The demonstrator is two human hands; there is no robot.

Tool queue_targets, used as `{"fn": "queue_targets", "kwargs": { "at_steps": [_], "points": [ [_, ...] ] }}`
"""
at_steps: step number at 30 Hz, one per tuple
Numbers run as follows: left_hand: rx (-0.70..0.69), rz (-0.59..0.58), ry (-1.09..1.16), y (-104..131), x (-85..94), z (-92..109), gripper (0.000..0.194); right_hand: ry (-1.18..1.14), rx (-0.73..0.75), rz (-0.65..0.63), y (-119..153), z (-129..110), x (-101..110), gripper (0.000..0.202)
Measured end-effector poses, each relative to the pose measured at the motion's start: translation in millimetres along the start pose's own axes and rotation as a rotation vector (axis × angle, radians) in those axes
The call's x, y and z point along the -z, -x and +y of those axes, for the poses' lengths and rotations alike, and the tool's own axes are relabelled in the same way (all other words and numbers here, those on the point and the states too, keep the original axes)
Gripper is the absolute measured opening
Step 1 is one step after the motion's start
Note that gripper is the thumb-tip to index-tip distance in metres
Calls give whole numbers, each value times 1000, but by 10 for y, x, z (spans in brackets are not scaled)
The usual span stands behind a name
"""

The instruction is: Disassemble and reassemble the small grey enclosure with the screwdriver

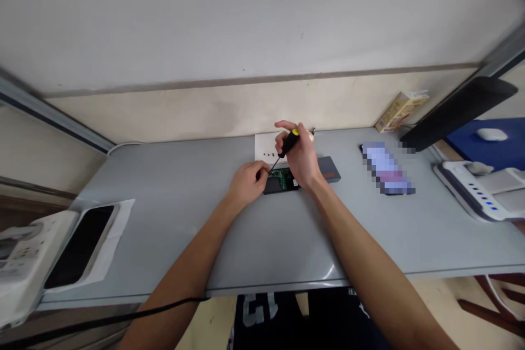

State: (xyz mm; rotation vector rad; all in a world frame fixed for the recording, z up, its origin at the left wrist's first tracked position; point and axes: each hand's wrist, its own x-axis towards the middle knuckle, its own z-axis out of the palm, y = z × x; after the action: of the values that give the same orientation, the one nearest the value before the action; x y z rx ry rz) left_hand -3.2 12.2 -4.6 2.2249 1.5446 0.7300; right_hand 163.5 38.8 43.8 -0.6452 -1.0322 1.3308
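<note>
A black screwdriver with a yellow end (289,142) is gripped in my right hand (302,157), its shaft slanting down to the left. Its tip meets the left part of a dark device with an exposed green circuit board (283,178). My left hand (248,181) is at the device's left end, fingers bent together by the screwdriver tip; whether they pinch a small part is hidden. Behind the hands lies a white sheet (262,145) with several tiny dark pieces on it. A grey case with an orange-brown mark (329,167) sits right of the device, partly behind my right wrist.
On the right are a phone with a blurred screen (385,169), a white power strip (476,188) and a small yellow box (400,112). A black phone (82,243) on white paper and another power strip (30,262) are at the left. A wall rises behind the grey table (164,175).
</note>
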Motion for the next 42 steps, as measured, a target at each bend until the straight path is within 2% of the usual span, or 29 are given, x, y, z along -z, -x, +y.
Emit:
{"fn": "queue_targets", "kwargs": {
  "at_steps": [5, 10, 13, 17, 20, 25, 28, 31, 35, 38, 42],
  "points": [
    [7, 11, 3, 4, -3, 0, 24, -49, -19, 32, -12, 14, 33, 38],
    [1, -3, -12, 0, 1, -3, 22, 22, -10, 60, 8, 47, 6, 53],
    [14, -6, -14, -1, 3, -1, 23, 60, 11, 51, 10, 34, -10, 47],
    [11, 3, 5, 3, 0, -3, 24, -23, -23, -21, -4, -10, 10, 49],
    [15, 7, 6, 5, 1, -5, 24, -33, -17, -2, -11, -9, 39, 41],
    [6, 0, 6, -1, 5, -5, 23, 51, 0, 22, 7, 28, 37, 49],
    [8, -4, 11, -5, 2, -8, 23, 94, 47, 13, 10, 20, 14, 44],
    [1, 4, 17, -4, -2, -13, 24, 37, 18, -25, 1, -6, 14, 50],
    [1, 1, 25, -2, 4, -19, 25, 36, -7, -26, -13, -1, 82, 41],
    [-13, -21, 47, -8, 27, -30, 26, 121, 21, 33, -19, 41, 141, 45],
    [-52, -66, 69, -17, 84, -53, 28, 378, 152, 97, -13, 54, 141, 42]
  ]
}}
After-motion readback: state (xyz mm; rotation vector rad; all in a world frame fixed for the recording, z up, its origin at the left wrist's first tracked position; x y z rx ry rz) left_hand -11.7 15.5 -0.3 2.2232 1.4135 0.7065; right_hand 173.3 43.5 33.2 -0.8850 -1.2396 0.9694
